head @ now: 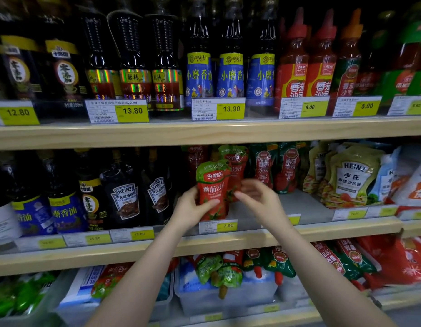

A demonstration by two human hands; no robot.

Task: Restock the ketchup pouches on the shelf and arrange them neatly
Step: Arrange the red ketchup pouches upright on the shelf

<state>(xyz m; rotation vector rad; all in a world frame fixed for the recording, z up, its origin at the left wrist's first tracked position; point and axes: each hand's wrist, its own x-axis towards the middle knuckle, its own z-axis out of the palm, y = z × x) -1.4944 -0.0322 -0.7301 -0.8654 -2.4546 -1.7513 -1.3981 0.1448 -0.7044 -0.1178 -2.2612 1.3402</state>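
Note:
A red ketchup pouch with a green top [213, 185] stands upright at the front of the middle shelf [252, 239]. My left hand [193, 208] grips its left side, thumb across the front. My right hand [256, 194] is beside the pouch's right edge with its fingers relaxed; whether it touches the pouch is unclear. Behind it stand two more red pouches [235, 166], and further right darker green-and-red ketchup pouches [275, 168]. The shelf floor to the right of the held pouch is bare.
Black Heinz pepper sauce pouches [124, 199] stand left of the ketchup, Heinz salad dressing pouches [351, 178] to the right. Bottles fill the upper shelf [204, 131]. On the lower shelf, bins [228, 300] hold more ketchup pouches [219, 270]. A 7.90 price tag [217, 226] sits below the held pouch.

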